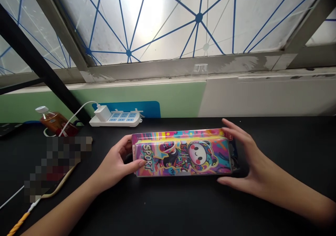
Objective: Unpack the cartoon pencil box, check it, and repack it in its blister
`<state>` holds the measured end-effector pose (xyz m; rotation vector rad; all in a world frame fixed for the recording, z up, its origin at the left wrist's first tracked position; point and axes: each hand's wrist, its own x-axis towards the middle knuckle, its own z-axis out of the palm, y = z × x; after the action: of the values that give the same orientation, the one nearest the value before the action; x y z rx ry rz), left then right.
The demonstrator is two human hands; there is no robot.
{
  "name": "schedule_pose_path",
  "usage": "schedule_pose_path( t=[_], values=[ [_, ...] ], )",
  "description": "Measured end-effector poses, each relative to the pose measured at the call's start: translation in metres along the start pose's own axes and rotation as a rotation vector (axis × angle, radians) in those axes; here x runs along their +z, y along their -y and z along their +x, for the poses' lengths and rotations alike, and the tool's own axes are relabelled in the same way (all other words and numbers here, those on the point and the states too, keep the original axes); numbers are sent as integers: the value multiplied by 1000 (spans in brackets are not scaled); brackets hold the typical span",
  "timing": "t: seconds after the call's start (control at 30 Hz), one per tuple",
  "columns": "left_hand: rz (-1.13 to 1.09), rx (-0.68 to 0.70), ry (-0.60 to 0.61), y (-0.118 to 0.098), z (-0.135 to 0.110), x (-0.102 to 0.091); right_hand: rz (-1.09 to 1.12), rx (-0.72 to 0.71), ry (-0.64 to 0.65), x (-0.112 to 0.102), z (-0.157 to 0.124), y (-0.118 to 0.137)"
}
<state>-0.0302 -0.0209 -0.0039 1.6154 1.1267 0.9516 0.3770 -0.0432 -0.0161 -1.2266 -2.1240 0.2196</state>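
Observation:
A long colourful box (182,153) printed with a cartoon figure and the word SPORT lies flat on the black table (168,204). My left hand (118,164) grips its left end, thumb on the front face and fingers curled behind. At the right end my right hand (243,159) cups the box, fingers over the far corner and thumb near the front edge. Both hands touch the box, which rests on the table.
A white power strip (117,118) with a plugged charger (102,112) and white cable lies at the back left. A bottle of orange drink (54,122) lies beside it. A blurred patch (56,162) and cables occupy the left. A window and wall rise behind the table.

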Motion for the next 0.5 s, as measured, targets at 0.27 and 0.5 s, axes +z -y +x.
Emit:
schedule_pose_path(
  t=[0.27, 0.5],
  values=[
    [370, 409, -145, 9, -5, 0, 287, 356, -22, -5, 7, -10],
    [407, 421, -55, 8, -1, -9, 149, 229, 90, -24, 13, -10]
  ],
)
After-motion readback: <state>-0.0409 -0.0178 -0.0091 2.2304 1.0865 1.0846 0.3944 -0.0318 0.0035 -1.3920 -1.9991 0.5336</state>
